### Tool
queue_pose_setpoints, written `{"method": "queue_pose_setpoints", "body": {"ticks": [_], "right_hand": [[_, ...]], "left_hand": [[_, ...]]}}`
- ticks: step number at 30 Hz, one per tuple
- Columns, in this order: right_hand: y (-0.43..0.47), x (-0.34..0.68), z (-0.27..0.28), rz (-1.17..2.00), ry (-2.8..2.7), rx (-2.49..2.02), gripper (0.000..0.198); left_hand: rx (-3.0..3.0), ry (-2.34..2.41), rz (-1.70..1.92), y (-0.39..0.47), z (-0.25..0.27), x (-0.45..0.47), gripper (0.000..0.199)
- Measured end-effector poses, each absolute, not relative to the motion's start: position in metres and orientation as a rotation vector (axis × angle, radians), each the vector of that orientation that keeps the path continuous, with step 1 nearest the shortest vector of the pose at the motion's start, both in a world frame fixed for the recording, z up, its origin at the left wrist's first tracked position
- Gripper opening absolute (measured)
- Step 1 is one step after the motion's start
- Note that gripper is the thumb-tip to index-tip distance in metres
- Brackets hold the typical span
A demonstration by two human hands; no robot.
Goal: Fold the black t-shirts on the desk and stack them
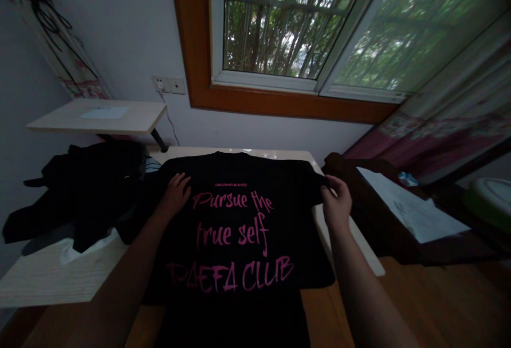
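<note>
A black T-shirt (235, 172) with pink lettering lies spread out over the pale table, its collar toward the window and its hem toward me. My left hand (176, 193) rests on the shirt near its left shoulder, fingers extended and lying on the cloth. At the other side, my right hand (336, 199) pinches the edge of the right sleeve between thumb and fingers. The cloth between the two hands looks mostly flat.
A heap of dark clothes (99, 188) lies on the table's left part, below a small raised shelf (96, 116) with a paper on it. To the right, a dark piece of furniture carries a white sheet (411, 204). A window (295, 23) is behind the table.
</note>
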State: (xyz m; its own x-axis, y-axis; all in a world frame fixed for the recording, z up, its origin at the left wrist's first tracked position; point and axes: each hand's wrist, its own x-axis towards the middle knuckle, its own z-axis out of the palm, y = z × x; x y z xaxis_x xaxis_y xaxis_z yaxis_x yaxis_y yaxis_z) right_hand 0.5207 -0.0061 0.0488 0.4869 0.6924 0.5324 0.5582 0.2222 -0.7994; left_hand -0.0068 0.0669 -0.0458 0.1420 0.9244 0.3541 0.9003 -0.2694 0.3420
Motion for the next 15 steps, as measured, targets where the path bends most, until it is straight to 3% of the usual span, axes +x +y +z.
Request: {"method": "queue_pose_setpoints", "body": {"ticks": [3, 7, 15], "right_hand": [[-0.018, 0.49, 0.06, -0.111, -1.847, -1.439, 0.036], [-0.031, 0.45, 0.065, -0.119, -2.428, -1.174, 0.043], [-0.036, 0.468, 0.039, -0.153, -1.95, -1.51, 0.028]], "left_hand": [[2.337, 1.869, 0.779, 0.067, -0.046, -0.007, 0.046], [2.324, 1.875, 0.803, 0.067, -0.046, -0.006, 0.046], [2.32, 1.872, 0.774, 0.067, -0.045, -0.006, 0.047]]}}
